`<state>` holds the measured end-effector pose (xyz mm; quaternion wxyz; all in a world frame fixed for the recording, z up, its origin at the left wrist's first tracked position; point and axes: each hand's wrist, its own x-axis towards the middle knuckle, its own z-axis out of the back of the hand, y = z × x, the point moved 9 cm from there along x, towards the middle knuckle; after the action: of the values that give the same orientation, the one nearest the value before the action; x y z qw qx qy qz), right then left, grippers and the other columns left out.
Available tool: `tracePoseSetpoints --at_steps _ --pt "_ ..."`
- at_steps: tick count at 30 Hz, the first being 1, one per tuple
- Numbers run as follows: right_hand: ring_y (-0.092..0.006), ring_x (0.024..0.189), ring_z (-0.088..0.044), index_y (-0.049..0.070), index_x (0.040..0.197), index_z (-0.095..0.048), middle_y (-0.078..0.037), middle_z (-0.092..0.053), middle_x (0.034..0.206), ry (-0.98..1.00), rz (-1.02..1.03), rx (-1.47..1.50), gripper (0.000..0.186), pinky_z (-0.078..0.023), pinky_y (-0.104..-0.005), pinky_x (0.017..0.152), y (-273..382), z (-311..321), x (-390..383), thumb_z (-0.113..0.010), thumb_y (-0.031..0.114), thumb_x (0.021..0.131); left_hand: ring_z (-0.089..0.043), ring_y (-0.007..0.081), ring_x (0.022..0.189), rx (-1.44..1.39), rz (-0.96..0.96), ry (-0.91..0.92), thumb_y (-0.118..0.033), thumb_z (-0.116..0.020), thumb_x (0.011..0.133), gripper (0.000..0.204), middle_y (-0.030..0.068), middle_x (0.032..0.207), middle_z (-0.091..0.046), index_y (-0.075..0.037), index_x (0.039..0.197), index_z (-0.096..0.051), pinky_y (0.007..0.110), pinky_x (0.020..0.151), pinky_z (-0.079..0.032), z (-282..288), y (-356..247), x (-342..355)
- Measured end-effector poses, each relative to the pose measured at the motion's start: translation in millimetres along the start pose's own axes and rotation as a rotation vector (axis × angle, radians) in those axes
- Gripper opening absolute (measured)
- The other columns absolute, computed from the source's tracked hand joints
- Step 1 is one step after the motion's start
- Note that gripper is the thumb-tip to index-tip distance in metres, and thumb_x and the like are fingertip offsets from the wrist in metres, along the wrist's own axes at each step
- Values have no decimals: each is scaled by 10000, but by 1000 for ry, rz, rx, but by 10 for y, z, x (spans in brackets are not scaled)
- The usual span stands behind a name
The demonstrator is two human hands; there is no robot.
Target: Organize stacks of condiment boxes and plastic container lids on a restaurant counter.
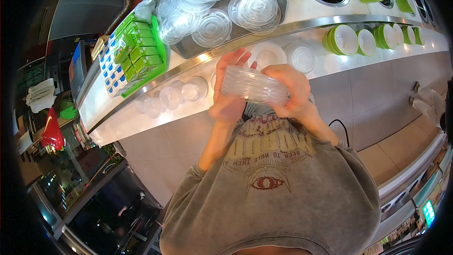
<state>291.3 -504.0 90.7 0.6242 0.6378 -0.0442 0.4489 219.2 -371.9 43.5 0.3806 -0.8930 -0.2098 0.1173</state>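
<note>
In front of my chest I hold a stack of clear plastic lids (252,85) turned on its side, above the front edge of the counter. My left hand (226,97) cradles its left end, the palm against the lids and the fingertips reaching up beyond them. At the other end, my right hand (295,89) is wrapped round the stack, its thumb along the top. Just behind the hands, a pile of clear lids (302,57) and a whitish round lid or bowl (267,55) sit on the lower counter ledge.
A metal tray (281,4) full of clear round lids (254,9) stands at the back. Left of it is a green basket (160,49) of green and white packets. Several green bowls (343,40) line the right side. More clear containers (172,97) lie on the left ledge.
</note>
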Motion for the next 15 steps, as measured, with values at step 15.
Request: tracePoseSetpoints --at_steps 15 --pt "-289 973 -644 -15 1265 -482 -165 -628 1127 53 -448 -23 599 -534 -391 796 -605 28 -368 -788 195 795 -471 233 1262 343 292 45 -286 -616 840 644 121 1342 -511 -4 1388 -431 348 1060 -350 324 392 281"
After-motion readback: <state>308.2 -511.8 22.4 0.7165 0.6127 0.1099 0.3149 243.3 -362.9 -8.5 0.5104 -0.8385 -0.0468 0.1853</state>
